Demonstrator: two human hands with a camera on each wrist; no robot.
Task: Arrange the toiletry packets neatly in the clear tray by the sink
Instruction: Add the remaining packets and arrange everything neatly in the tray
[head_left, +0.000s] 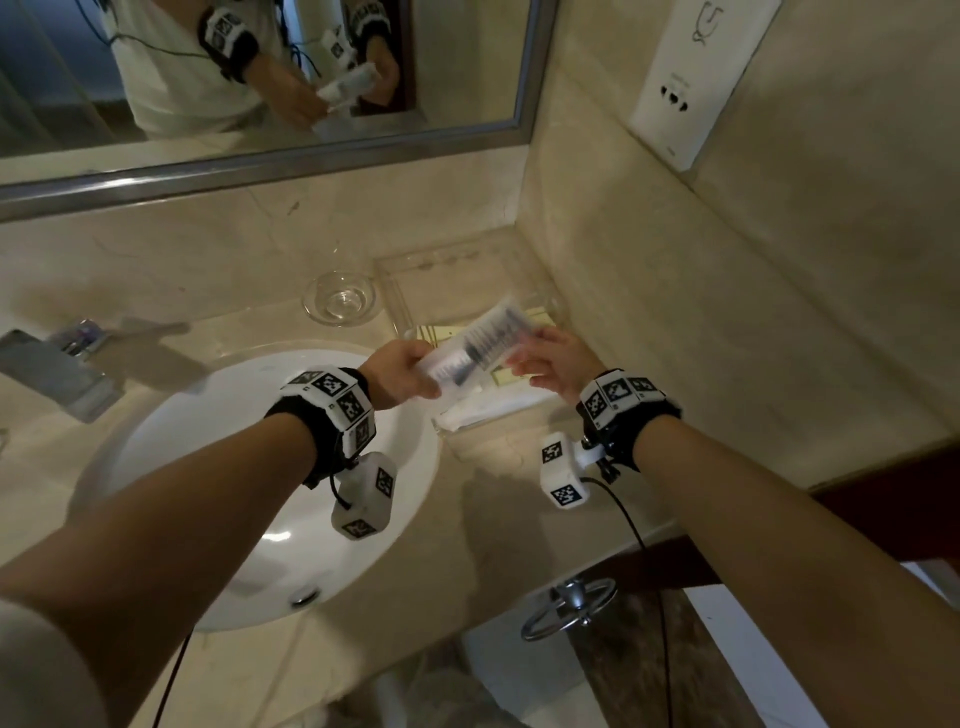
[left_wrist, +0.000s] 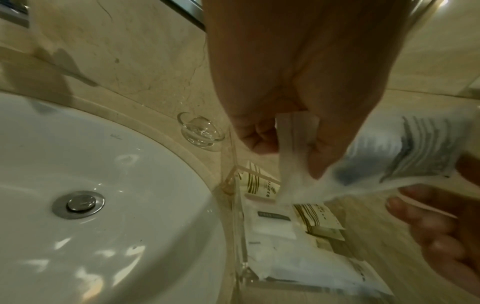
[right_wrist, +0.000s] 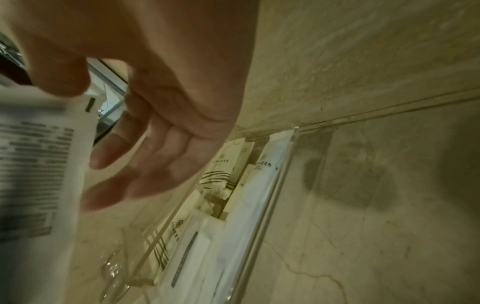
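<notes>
Both my hands hold one white packet (head_left: 483, 340) printed with black text, level above the clear tray (head_left: 410, 270) in the counter's corner. My left hand (head_left: 423, 371) pinches the packet's near-left end (left_wrist: 293, 144) between thumb and fingers. At the right end, my right hand (head_left: 519, 358) has its thumb (right_wrist: 59, 78) on the packet's corner (right_wrist: 39, 164), the other fingers (right_wrist: 145, 154) spread loosely below. In the tray lie cream packets with dark stripes (head_left: 537, 314) (left_wrist: 262, 185) and white packets (head_left: 483, 410) (left_wrist: 275, 228) (right_wrist: 249, 205), partly overlapping.
A small glass dish (head_left: 340, 299) stands left of the tray. The white sink basin (head_left: 249, 478) with its drain (left_wrist: 78, 203) and the chrome faucet (head_left: 57, 369) lie to the left. Marble walls close the tray in at the back and right; a mirror (head_left: 260, 78) hangs above.
</notes>
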